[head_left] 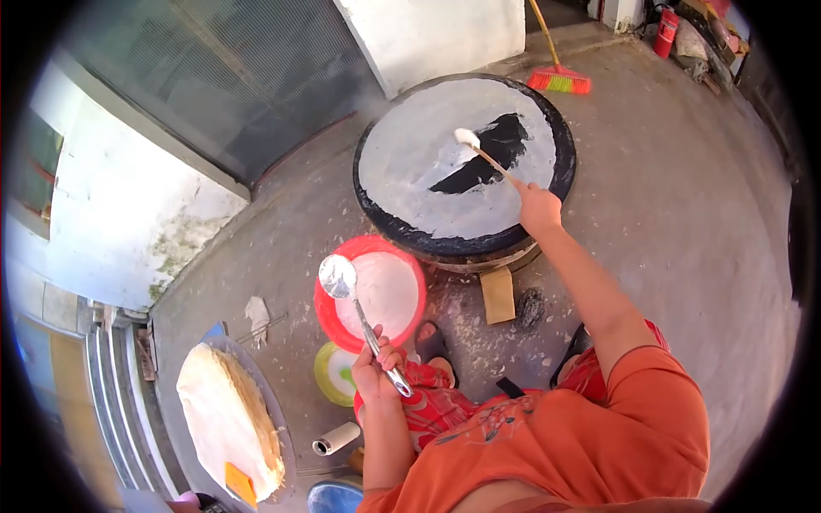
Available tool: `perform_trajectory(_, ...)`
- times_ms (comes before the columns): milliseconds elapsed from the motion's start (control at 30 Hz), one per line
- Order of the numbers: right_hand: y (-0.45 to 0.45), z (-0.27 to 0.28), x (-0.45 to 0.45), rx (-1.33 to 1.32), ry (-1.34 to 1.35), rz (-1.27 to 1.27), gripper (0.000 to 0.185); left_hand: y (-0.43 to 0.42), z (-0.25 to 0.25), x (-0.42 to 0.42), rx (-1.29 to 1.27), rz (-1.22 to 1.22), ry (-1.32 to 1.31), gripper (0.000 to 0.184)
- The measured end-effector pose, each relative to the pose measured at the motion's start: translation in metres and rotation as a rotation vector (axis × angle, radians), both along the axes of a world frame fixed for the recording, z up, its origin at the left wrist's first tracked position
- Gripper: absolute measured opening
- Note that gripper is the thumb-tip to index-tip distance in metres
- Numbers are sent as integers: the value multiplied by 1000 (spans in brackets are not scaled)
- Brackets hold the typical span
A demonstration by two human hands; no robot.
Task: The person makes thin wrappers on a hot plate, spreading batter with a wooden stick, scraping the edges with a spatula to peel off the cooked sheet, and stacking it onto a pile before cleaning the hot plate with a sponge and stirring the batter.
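My right hand (539, 208) is closed around the thin handle of a wooden batter spreader (494, 163), whose head is coated in white batter. That head rests over a large round black griddle (566, 158), beside a bare dark patch in the thin white batter layer (402, 145). My left hand (378, 369) grips a metal ladle (368, 329). Its batter-coated bowl is held up over the edge of a red basin (325, 312), which contains white batter (386, 295).
A tall stack of thin pancakes (218, 410) lies at lower left with an orange scraper (240, 483) on it. A yellow-green bowl (328, 376) and a metal cylinder (336, 439) are near my leg. A broom (560, 79) stands behind the griddle; a fire extinguisher (666, 34) is farther back.
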State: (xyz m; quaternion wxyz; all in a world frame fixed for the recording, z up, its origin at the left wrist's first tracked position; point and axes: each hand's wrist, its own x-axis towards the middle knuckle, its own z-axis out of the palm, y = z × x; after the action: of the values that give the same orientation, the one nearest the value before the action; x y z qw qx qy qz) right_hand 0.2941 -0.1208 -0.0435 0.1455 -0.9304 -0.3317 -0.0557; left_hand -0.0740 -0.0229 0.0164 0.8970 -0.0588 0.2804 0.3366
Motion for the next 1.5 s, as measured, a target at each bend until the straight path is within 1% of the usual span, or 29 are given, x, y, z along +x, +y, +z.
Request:
perform_trajectory(33,0,3,2,64,93,-59,42,0,0,0,-8,7,1,29)
perform_trajectory(67,-1,0,-5,68,90,-65,42,0,0,1,-4,1,-2,29)
perform_trajectory(133,-1,-11,-29,238,46,71,41,3,-2,2,-1,25,42,28)
perform_trajectory(167,-2,2,-32,64,75,126,40,3,-3,3,5,24,54,28)
perform_trajectory(200,-4,-1,-22,66,80,123,40,3,-4,4,6,21,59,28)
perform_trajectory(300,-13,-4,30,-30,13,-96,38,3,-3,4,19,-12,65,28)
perform_trajectory(333,-16,-2,29,-31,16,-103,38,2,-3,3,15,-12,59,28)
perform_trajectory(400,-19,8,26,136,204,-171,35,2,-4,7,12,-21,44,28)
perform_trajectory(467,-17,3,-6,254,209,-165,33,3,-3,8,-33,7,26,28)
perform_trajectory(533,-23,-15,-31,222,88,149,35,3,-3,10,-22,8,27,28)
perform_trajectory(567,-23,-17,-23,223,90,145,35,3,-3,11,-14,7,34,29)
perform_trajectory(633,-26,-20,10,-52,-25,-52,42,1,-3,11,-7,-3,54,29)
perform_trajectory(667,-28,-18,34,-52,-31,-136,45,1,-2,12,-2,-14,62,29)
perform_trajectory(767,-43,0,52,-35,-66,-150,39,1,-2,12,-7,-31,51,29)
perform_trajectory(833,-46,5,29,114,114,-234,38,1,-4,12,-17,-38,29,30)
perform_trajectory(867,-44,1,13,103,159,-232,38,1,-4,13,-13,-23,28,30)
perform_trajectory(933,-42,-6,-6,92,74,-21,39,1,-4,18,-7,-5,25,30)
perform_trajectory(967,-41,-12,2,-5,-2,-28,39,0,-2,19,17,-11,51,30)
perform_trajectory(1000,-43,-13,15,-4,7,-33,39,-1,-1,19,42,-19,83,30)
perform_trajectory(1067,-51,-10,47,-47,-89,-215,40,-2,0,18,38,-39,89,31)
perform_trajectory(1100,-60,1,50,-27,-8,-215,38,-2,0,18,32,-54,83,31)
perform_trajectory(1133,-65,9,46,-25,-13,-221,38,-1,-1,17,33,-59,79,31)
perform_trajectory(1200,-76,15,35,116,268,-267,35,1,-7,16,20,-48,75,31)
perform_trajectory(1233,-80,-18,47,290,354,-203,33,0,-6,18,24,-23,109,31)
perform_trajectory(1267,-83,-18,54,290,352,-203,33,-1,-4,21,24,-22,106,31)
perform_trajectory(1333,-83,-14,75,466,411,-231,36,-3,0,24,27,-4,129,30)
perform_trajectory(1400,-79,-30,116,469,447,-314,36,-2,-3,23,23,-28,125,30)
perform_trajectory(1467,-74,-27,130,434,476,-247,31,-1,-2,24,20,-54,112,30)
perform_trajectory(1500,-76,-23,127,413,458,-139,29,-2,-2,25,13,-57,114,30)
